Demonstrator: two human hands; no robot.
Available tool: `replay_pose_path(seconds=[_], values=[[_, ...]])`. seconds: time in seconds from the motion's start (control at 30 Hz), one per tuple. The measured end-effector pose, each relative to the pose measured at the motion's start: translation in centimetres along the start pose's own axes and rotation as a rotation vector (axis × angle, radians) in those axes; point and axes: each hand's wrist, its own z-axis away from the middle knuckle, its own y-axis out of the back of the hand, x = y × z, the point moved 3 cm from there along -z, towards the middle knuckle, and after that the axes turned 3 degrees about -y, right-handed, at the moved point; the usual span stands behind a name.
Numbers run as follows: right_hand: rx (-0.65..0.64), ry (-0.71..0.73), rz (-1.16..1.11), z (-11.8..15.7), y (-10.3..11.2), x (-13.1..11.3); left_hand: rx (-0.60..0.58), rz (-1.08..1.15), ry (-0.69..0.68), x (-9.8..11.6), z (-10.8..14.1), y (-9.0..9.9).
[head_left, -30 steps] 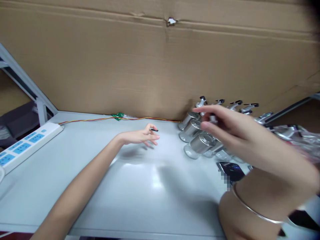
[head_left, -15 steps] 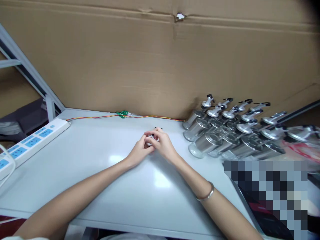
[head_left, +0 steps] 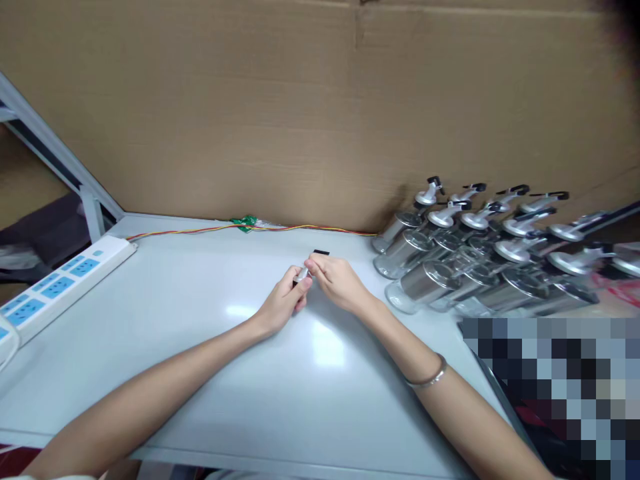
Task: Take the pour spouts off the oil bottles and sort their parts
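Near the middle of the table, my left hand (head_left: 280, 303) is closed around a small silver pour spout (head_left: 301, 275), much of it hidden by the fingers. My right hand (head_left: 340, 281) meets it from the right, thumb and fingers pinched at the spout's upper end. Just past the right knuckles a flat black piece (head_left: 321, 252) shows; whether it joins the spout or lies behind it, I cannot tell. To the right stand several glass bottles (head_left: 425, 283) with metal sleeves, near silver spout tops (head_left: 443, 217) with black tips.
A white power strip (head_left: 65, 283) with blue sockets lies along the left side. Red and yellow wires (head_left: 305, 227) run along the back edge past a green scrap (head_left: 245, 223). Behind rises a cardboard wall (head_left: 225, 113). A blurred-out area covers the lower right.
My right hand has shifted from wrapping over the spout to pinching its upper end, exposing more silver. My left hand keeps its grip. The whole view has shifted slightly.
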Motion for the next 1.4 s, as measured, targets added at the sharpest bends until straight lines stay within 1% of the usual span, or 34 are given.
replay_pose_path(seconds=[0.17,0.3,0.37,0.47,0.53,0.6,0.77,0.87,1.1,1.17,1.3,1.33,1.4], values=[[0.024,-0.133,-0.035,-0.1,-0.4,0.1,0.071,0.001,-0.012,-0.2,0.0,0.1],[0.078,-0.203,0.017,0.2,-0.3,-0.3,0.068,0.097,0.024,-0.3,-0.1,0.0],[0.125,-0.218,0.061,0.4,0.1,-0.4,0.072,0.169,0.056,-0.5,-0.3,0.3],[0.196,-0.224,0.099,0.3,1.3,0.0,0.122,0.278,0.082,-0.6,-0.8,0.8],[0.197,-0.211,0.092,0.0,2.2,0.6,0.148,0.332,0.079,-0.6,-1.0,1.0],[0.117,-0.186,0.062,-0.1,2.8,1.2,0.166,0.365,0.072,-0.6,-1.2,1.0],[-0.245,-0.137,-0.028,0.9,2.5,2.0,0.240,0.409,0.069,-0.7,-1.2,1.2],[-0.364,-0.149,-0.028,1.7,2.2,2.2,0.255,0.413,0.070,-0.7,-1.1,1.3],[-0.441,-0.211,0.019,2.1,2.1,2.4,0.246,0.382,0.067,-0.4,-1.0,1.2],[-0.458,-0.215,0.020,2.1,2.5,2.3,0.236,0.369,0.073,-0.3,-1.0,1.2],[-0.540,-0.268,-0.011,2.3,3.5,2.1,0.211,0.336,0.081,-0.1,-0.8,1.1],[-0.526,-0.280,-0.022,2.3,3.8,2.1,0.202,0.324,0.083,-0.1,-0.8,1.1],[-0.418,-0.267,-0.034,2.1,4.4,1.7,0.174,0.298,0.088,0.0,-0.6,0.9]])
